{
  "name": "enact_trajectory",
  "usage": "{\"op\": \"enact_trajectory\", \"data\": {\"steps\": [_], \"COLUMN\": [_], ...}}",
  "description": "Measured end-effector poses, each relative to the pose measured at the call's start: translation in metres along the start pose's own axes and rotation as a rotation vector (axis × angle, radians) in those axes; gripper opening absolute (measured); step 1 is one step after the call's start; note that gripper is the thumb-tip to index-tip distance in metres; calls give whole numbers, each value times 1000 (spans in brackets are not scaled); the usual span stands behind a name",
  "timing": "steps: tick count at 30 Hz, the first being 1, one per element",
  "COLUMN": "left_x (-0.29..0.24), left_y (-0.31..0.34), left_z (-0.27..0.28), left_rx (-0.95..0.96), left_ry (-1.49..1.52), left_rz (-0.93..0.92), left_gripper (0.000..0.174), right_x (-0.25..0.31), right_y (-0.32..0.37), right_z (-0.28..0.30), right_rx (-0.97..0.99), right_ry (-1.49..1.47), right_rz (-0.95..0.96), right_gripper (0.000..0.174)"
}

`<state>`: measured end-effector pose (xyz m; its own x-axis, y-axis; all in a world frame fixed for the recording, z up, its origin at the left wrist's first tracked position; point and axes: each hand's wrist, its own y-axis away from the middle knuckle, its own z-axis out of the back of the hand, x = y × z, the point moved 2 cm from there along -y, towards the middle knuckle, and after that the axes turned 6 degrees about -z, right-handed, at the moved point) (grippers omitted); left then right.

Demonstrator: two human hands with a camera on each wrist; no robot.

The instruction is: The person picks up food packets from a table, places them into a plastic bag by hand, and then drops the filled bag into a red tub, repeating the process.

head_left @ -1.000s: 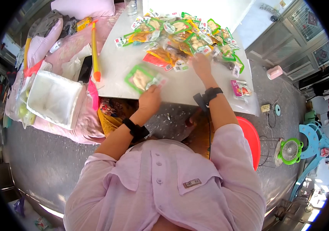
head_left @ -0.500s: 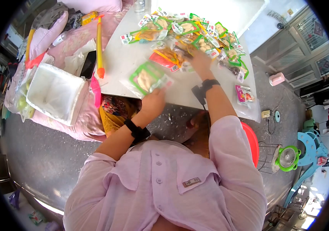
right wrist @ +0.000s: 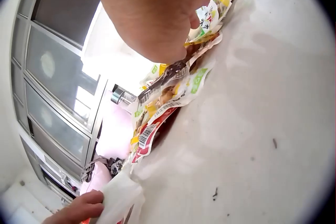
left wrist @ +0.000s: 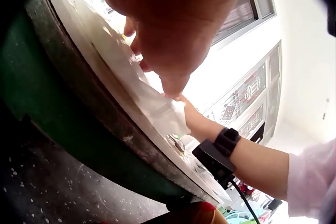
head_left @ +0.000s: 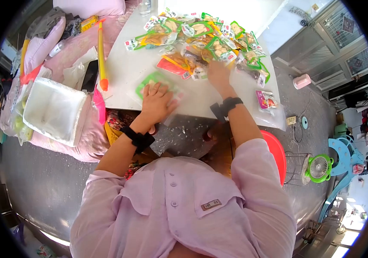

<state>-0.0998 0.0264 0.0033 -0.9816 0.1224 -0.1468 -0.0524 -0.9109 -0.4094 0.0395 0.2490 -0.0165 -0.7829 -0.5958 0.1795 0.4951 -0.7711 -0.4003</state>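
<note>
Since the earlier frames, the left hand has gone from gripping the near corner of a green-trimmed packet to lying over it, palm down. Its fingers are now somewhat spread across the packet, which rests near the near edge of the worktop, left of the middle. Clear plastic shows past the hand, toward the near edge.

Meanwhile the right hand has stayed at the near side of the pile of packets, fingers reaching in among them. Whether those fingers pinch anything I cannot tell; they are partly hidden in both the head and right wrist views. Just left of that hand, a red packet lies at the pile's near side, its end close to orange-edged packets. The pile fills the far half of the worktop, overlapping in layers, with green, yellow and white trims. Well apart from it, near the right edge, lies a small purple-and-red packet on clear plastic.

Beyond the worktop's left edge is a bed with a pink cover, carrying a white box, a dark phone and a yellow stick. Off to the right, a green fan stands low.
</note>
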Motion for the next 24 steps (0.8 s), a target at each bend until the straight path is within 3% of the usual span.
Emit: {"op": "enact_trajectory", "data": {"steps": [4,9,14,17,19,22,24], "left_x": [6,9,8,7,7,9,9], "left_y": [16,25,25,23,22,22,21], "left_z": [3,-2,-10,-8,-8,-9,-9], "left_rx": [99,82,-23,-65,-57,-38,-41], "left_ry": [-5,19,4,0,-6,-2,3], "left_rz": [-31,-16,-29,-50,-56,-63,-65], "left_gripper": [40,43,43,42,41,44,44], "right_x": [-14,-54,-169,-215,-180,-176,-179], "right_y": [10,14,-22,-44,-45,-60,-67], "right_z": [12,29,-11,-29,23,29,22], "right_rx": [-102,-102,-141,-165,-179,-204,-206], "right_ry": [-96,-50,-301,-151,-224,-233,-167], "right_rz": [67,-65,-226,-374,-522,-705,-714], "right_gripper": [15,17,25,28,29,30,27]}}
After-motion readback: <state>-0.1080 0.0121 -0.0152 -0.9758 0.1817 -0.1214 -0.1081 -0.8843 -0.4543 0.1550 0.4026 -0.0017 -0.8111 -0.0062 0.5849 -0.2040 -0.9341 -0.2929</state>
